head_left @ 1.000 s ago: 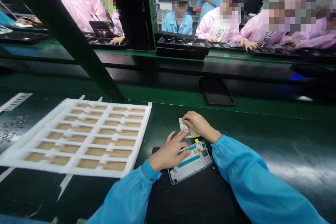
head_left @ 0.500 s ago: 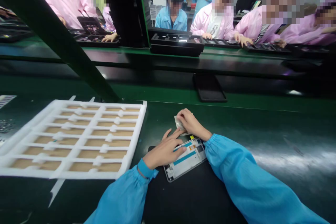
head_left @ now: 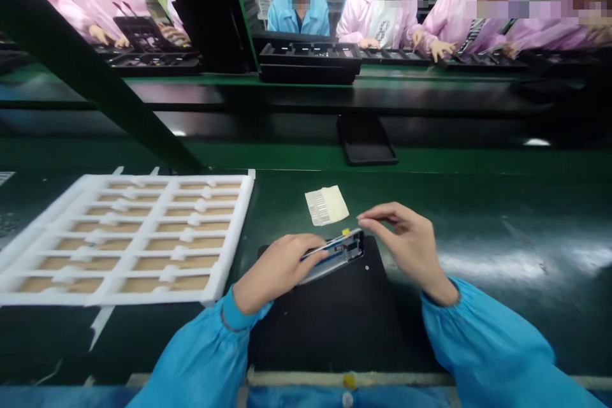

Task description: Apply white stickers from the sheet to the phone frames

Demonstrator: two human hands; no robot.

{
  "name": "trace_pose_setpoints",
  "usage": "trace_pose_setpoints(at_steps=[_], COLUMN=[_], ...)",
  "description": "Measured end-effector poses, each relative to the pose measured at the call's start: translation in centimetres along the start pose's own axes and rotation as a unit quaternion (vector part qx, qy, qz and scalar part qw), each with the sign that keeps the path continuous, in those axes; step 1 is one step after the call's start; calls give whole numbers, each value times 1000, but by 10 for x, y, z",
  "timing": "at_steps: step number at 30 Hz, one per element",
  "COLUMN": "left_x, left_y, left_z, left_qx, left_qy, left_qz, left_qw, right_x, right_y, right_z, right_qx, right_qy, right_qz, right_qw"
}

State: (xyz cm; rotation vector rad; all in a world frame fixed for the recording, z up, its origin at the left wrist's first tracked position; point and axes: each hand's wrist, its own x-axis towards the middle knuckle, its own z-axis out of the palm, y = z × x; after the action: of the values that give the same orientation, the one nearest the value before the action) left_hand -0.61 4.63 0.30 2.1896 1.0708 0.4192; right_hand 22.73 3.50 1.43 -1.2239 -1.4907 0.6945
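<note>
My left hand (head_left: 287, 262) grips a phone frame (head_left: 329, 262) along its left part, thumb on the inner face. The frame is tilted up on its edge above a black mat (head_left: 329, 325), and a yellow tab (head_left: 345, 231) sticks out from its top edge. Just off the frame's right end, thumb and index finger of my right hand (head_left: 406, 239) are pinched together; whatever is between them is too small to make out. Beyond the frame lies a pale sheet of small strip stickers (head_left: 327, 205), touched by neither hand.
A white foam tray (head_left: 122, 290) with brown-bottomed compartments stands on the left. Farther back lies a black tray (head_left: 367, 140). A dark slanting post (head_left: 129, 108) crosses the left side. Co-workers in pink and blue sit across the bench behind black bins (head_left: 310, 67).
My right hand has left the sticker sheet and moved right and nearer, to the frame's end. My left hand has tilted the frame up from lying flat. The view has shifted slightly.
</note>
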Motion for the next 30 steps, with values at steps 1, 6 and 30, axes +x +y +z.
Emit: trace_pose_setpoints(at_steps=[1,6,30], left_x=[-4,-21,-39], left_y=[9,35,29], left_z=[-1,7,38], left_qx=[19,101,100], left_qy=[2,4,145], left_qz=[-5,24,118], left_qw=[1000,995,977], right_x=[-10,-44,-57], right_y=[-7,-29,-53], right_z=[-6,-16,-3], right_qx=[-25,-147,-364], right_qy=[-11,-106,-295], right_qz=[-23,-163,-142], right_qw=[999,970,872])
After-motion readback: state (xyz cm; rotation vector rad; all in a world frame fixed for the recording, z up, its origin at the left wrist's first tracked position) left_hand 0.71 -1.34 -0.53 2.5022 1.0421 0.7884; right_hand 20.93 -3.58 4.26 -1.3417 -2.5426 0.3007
